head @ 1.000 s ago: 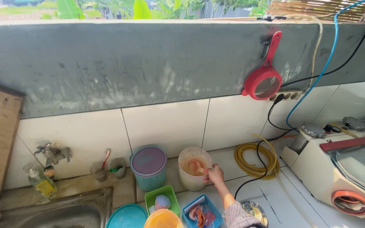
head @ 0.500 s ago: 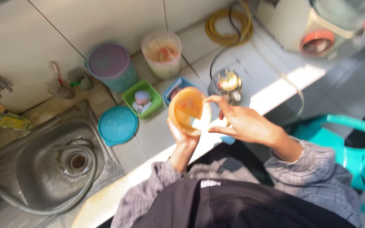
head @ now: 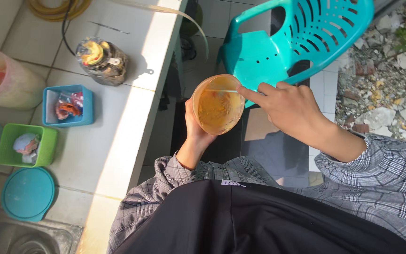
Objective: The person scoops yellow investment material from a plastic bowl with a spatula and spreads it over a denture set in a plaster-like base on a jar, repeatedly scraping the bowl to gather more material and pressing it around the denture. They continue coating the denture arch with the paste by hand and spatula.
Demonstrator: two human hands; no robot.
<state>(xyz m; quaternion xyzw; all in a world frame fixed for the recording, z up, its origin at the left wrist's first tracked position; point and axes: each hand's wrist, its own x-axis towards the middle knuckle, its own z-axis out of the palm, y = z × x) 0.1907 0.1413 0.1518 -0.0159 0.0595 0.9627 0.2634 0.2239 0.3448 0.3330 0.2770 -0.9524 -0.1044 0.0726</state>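
My left hand [head: 194,134] cups an orange plastic cup [head: 218,104] from below and behind; the cup holds a yellow-orange paste. My right hand [head: 291,104] reaches in from the right and pinches a thin pale stick [head: 222,91] that lies across the cup's mouth. Both hands are held out in front of my body, to the right of the white tiled counter [head: 113,141] and over the floor. I wear a grey plaid shirt with a black front.
A turquoise plastic chair [head: 301,37] stands just beyond the cup. On the counter sit a blue tub [head: 67,105], a green tub [head: 26,145], a teal lid [head: 27,193], a clear jar [head: 101,60], a pale container [head: 5,80] and a coiled yellow hose [head: 57,8]. Rubble lies at the right.
The view has swung right, away from the sink and wall. The cup came off the counter into my left hand, and my right hand now holds a stick at its rim.
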